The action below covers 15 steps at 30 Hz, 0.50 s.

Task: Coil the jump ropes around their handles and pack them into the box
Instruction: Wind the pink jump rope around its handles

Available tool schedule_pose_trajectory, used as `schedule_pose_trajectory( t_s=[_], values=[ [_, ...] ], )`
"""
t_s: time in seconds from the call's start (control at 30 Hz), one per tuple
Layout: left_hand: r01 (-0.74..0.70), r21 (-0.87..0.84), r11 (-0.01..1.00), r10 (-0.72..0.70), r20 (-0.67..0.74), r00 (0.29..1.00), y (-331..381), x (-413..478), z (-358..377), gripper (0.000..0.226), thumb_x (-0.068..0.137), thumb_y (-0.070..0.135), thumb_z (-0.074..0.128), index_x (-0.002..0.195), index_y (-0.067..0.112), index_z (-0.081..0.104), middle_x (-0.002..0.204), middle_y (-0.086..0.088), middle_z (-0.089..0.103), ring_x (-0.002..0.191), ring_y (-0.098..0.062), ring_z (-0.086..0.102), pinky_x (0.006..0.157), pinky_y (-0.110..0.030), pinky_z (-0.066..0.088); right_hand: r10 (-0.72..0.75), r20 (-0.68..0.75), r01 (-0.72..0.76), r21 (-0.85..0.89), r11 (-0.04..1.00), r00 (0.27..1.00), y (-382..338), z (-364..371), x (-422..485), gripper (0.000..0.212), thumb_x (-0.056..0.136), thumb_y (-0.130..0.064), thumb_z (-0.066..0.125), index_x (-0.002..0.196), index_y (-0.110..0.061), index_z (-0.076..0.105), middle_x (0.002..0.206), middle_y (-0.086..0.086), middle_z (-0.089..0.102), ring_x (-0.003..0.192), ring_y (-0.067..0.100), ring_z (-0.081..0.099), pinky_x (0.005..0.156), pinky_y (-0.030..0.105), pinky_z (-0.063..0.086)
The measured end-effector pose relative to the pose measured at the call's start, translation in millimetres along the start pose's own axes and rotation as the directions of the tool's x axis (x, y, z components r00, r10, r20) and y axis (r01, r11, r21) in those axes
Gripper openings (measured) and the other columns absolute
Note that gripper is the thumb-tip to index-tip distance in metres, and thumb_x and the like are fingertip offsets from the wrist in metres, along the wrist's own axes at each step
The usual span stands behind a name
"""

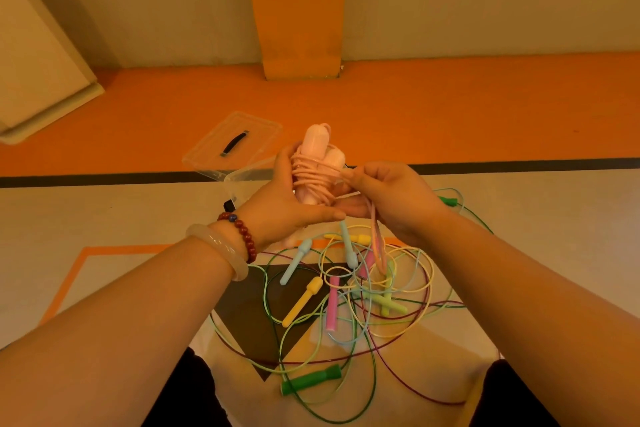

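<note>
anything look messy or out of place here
Yes. The loose jump ropes lie in a tangled heap on the floor, cords crossing over handles. The clear lid lies next to the box, off it. The pink jump rope in the left hand is only partly coiled; its tail hangs from the right hand.
</note>
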<state>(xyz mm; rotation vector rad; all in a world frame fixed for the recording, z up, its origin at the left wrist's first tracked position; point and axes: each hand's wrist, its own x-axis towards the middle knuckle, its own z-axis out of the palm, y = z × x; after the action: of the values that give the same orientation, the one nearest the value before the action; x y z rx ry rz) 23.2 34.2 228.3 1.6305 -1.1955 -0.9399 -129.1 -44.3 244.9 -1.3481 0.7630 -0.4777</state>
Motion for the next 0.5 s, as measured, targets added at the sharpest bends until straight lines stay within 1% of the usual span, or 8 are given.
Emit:
schedule_pose_trajectory(
  t_s=[0.03, 0.07, 0.13, 0.17, 0.27, 0.37, 0.43, 0.5],
  values=[
    [0.005, -0.006, 1.000, -0.005, -0.006, 1.000, 1.4, -0.8, 0.3, 0.100, 0.074, 0.015, 0.080, 0.144, 0.032, 0.011, 0.130, 0.009, 0.044, 0.107, -0.006, 0.054, 0.077, -0.016, 0.051, 0.010, 0.006, -0.010, 0.068, 0.998, 1.000, -0.8, -0.8, 0.0, 0.022, 0.097, -0.014, 0.051, 0.084, -0.004, 0.066, 0.084, 0.009, 0.072, 0.074, 0.017, 0.072, 0.067, 0.022, 0.059],
    [0.016, -0.040, 0.999, -0.017, -0.022, 1.000, 3.0, -1.4, 1.0, 0.089, 0.078, 0.014, 0.077, 0.140, 0.034, 0.017, 0.124, 0.010, 0.048, 0.101, -0.005, 0.057, 0.073, -0.017, 0.052, 0.015, 0.015, -0.017, 0.130, 0.991, 1.000, -1.7, -1.7, 0.2, 0.023, 0.097, -0.013, 0.050, 0.082, -0.005, 0.065, 0.086, 0.010, 0.071, 0.076, 0.017, 0.072, 0.070, 0.022, 0.059],
    [0.083, -0.201, 0.976, -0.089, -0.022, 0.996, 6.1, -1.2, 2.1, 0.067, 0.085, 0.008, 0.068, 0.130, 0.036, 0.027, 0.112, 0.004, 0.056, 0.079, -0.005, 0.065, 0.062, -0.018, 0.055, 0.016, 0.034, -0.022, 0.177, 0.984, 0.999, -4.7, -3.2, 0.4, 0.024, 0.098, -0.012, 0.049, 0.079, -0.005, 0.062, 0.089, 0.012, 0.070, 0.082, 0.018, 0.070, 0.076, 0.025, 0.059],
    [0.120, -0.286, 0.951, -0.124, 0.005, 0.992, 6.1, -1.1, 1.7, 0.062, 0.087, 0.004, 0.065, 0.128, 0.036, 0.030, 0.109, 0.000, 0.059, 0.071, -0.007, 0.067, 0.060, -0.021, 0.055, 0.018, 0.044, -0.025, 0.175, 0.984, 0.999, -5.6, -3.4, 0.6, 0.024, 0.098, -0.012, 0.048, 0.078, -0.004, 0.061, 0.091, 0.013, 0.070, 0.084, 0.019, 0.070, 0.077, 0.026, 0.059],
    [0.179, -0.360, 0.916, -0.166, 0.067, 0.984, 6.6, -0.5, -3.0, 0.062, 0.089, -0.001, 0.060, 0.131, 0.035, 0.032, 0.102, -0.006, 0.058, 0.059, -0.007, 0.063, 0.053, -0.023, 0.052, 0.025, 0.057, -0.035, 0.184, 0.982, 0.998, -5.0, -2.8, 1.0, 0.022, 0.097, -0.013, 0.049, 0.084, -0.001, 0.061, 0.090, 0.013, 0.070, 0.079, 0.017, 0.071, 0.071, 0.023, 0.059],
    [0.233, -0.439, 0.868, -0.190, 0.140, 0.972, 9.6, -1.5, -4.9, 0.059, 0.091, -0.002, 0.055, 0.133, 0.033, 0.034, 0.086, -0.007, 0.055, 0.051, -0.008, 0.053, 0.044, -0.021, 0.045, 0.029, 0.033, -0.035, 0.204, 0.978, 0.999, -4.2, -2.5, -0.1, 0.020, 0.096, -0.014, 0.051, 0.088, 0.000, 0.063, 0.082, 0.011, 0.071, 0.072, 0.016, 0.071, 0.063, 0.018, 0.057],
    [0.241, -0.497, 0.834, -0.185, 0.160, 0.970, 11.3, -1.4, -5.1, 0.061, 0.088, -0.002, 0.059, 0.135, 0.029, 0.035, 0.078, -0.006, 0.054, 0.049, -0.008, 0.050, 0.040, -0.019, 0.042, 0.021, 0.031, -0.027, 0.222, 0.975, 0.999, -4.9, -3.4, -1.1, 0.018, 0.095, -0.011, 0.052, 0.086, -0.002, 0.065, 0.079, 0.010, 0.072, 0.072, 0.016, 0.071, 0.063, 0.017, 0.057],
    [0.224, -0.490, 0.842, -0.166, 0.160, 0.973, 13.0, -1.1, -6.0, 0.068, 0.079, 0.000, 0.065, 0.136, 0.024, 0.035, 0.076, -0.005, 0.053, 0.050, -0.008, 0.050, 0.041, -0.019, 0.043, 0.014, 0.045, -0.024, 0.231, 0.973, 0.999, -5.9, -3.6, -1.6, 0.017, 0.094, -0.008, 0.052, 0.085, -0.004, 0.065, 0.075, 0.007, 0.072, 0.072, 0.013, 0.071, 0.064, 0.016, 0.057]
  ],
)
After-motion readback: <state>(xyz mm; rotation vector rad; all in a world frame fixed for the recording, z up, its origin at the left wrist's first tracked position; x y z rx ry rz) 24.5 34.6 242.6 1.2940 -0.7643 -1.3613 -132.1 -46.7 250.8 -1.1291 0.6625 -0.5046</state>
